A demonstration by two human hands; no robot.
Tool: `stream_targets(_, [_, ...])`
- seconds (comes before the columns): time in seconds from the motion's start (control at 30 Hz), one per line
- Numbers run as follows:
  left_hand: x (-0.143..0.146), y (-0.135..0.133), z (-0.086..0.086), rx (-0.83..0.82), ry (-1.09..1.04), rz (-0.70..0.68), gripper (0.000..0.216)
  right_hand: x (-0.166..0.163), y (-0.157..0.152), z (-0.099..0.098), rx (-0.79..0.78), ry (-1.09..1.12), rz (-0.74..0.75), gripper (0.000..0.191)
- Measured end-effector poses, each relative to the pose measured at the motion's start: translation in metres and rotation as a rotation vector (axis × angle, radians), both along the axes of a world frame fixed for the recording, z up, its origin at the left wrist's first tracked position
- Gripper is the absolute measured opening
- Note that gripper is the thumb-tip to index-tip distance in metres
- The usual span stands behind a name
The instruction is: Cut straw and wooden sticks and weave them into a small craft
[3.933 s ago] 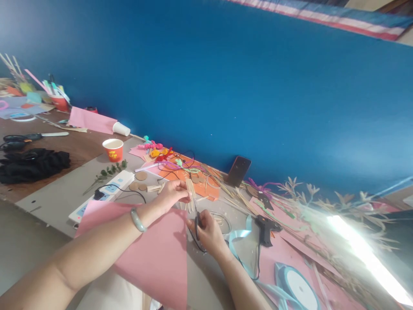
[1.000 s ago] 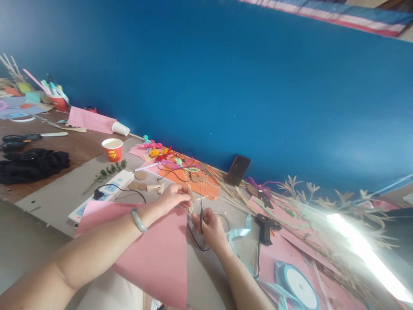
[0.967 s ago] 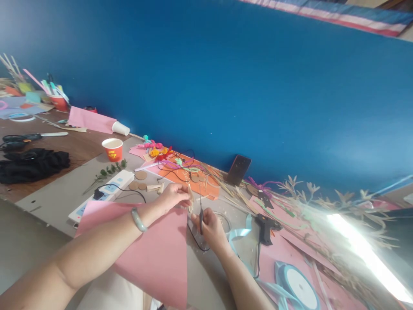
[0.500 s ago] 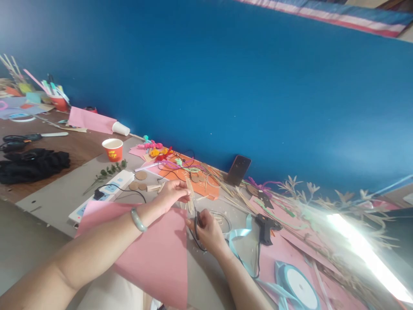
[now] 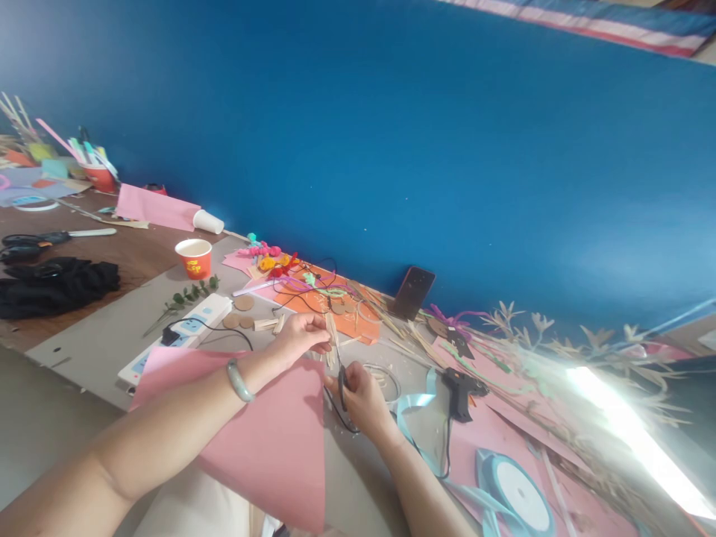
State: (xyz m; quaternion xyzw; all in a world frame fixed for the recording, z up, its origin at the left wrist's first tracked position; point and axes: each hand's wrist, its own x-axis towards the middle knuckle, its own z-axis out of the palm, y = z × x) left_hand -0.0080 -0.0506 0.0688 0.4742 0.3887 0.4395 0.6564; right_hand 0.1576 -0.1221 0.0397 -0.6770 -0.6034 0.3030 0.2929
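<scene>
My left hand (image 5: 303, 335), with a pale bangle (image 5: 239, 382) on its wrist, is closed in a pinch on a thin strip of straw-coloured dried material (image 5: 330, 326). In my right hand (image 5: 361, 399) is a pair of scissors (image 5: 343, 382) with dark handles, the blades pointing up toward the strip beside my left fingertips. Whether the blades touch the strip is too small to tell. Below my left forearm lies a large sheet of pink paper (image 5: 274, 447), hanging over the near table edge.
A power strip (image 5: 206, 317), a red paper cup (image 5: 194, 259) and round wooden discs (image 5: 244, 303) lie to the left. Rightward are a glue gun (image 5: 459, 394), a blue ribbon roll (image 5: 520, 492) and dried stems. A phone (image 5: 414, 291) leans on the blue wall (image 5: 358, 149).
Both hands stay in nearly the same place. The strip in my left hand has shifted slightly and stands a little lower; the scissors have turned slightly.
</scene>
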Motion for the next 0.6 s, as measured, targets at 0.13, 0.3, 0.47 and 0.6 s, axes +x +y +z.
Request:
stream_targets(0.13, [-0.0009,-0.0002,0.0019,-0.003,-0.001,0.001,0.014,0.0014,0.0011,-0.0029,0.023,0.030,0.011,0.036])
stream_targets(0.3, [-0.0011,0.0010,-0.0009,-0.005,0.001,-0.004,0.015,0.0028,0.0015,-0.0058,0.018,0.061,0.006,0.038])
stream_targets(0.47, [-0.0010,0.0014,-0.0022,-0.005,-0.001,-0.003,0.015,0.0043,0.0015,-0.0074,0.015,0.051,0.019,0.037])
stream_targets(0.6, [-0.0008,-0.0001,-0.0011,-0.010,0.007,-0.021,0.015,0.0042,0.0025,-0.0069,-0.002,0.029,0.018,0.037])
